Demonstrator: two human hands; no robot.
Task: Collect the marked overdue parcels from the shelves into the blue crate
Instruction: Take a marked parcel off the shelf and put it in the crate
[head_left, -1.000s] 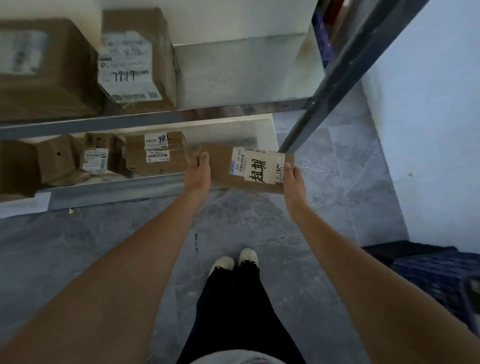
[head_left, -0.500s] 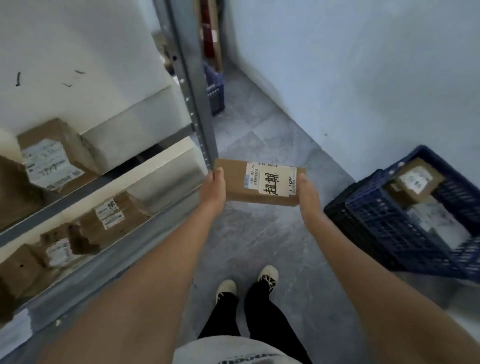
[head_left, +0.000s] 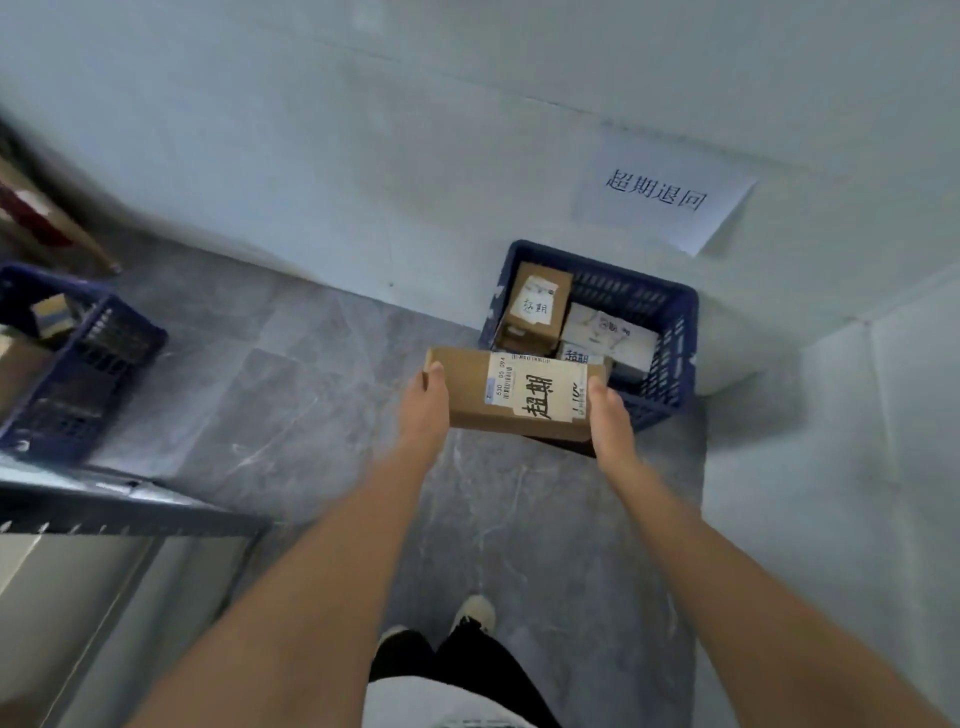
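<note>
I hold a flat brown cardboard parcel (head_left: 470, 392) with a white label and black handwritten marks, level in front of me. My left hand (head_left: 427, 402) grips its left end and my right hand (head_left: 609, 415) its right end. Just beyond the parcel, against the wall, stands the blue crate (head_left: 670, 332). Inside it are a brown marked box (head_left: 535, 306) and white parcels (head_left: 608, 332). The parcel I hold covers the crate's near left corner.
A paper sign (head_left: 662, 200) with printed characters hangs on the wall above the crate. A second blue crate (head_left: 78, 358) with items sits on the floor at left. The metal shelf edge (head_left: 119, 506) juts in at lower left. Grey tiled floor lies between.
I have turned away from the shelves to the right. The parcel came off the lower shelf and now hangs near the blue crate, which has come into full view ahead.
</note>
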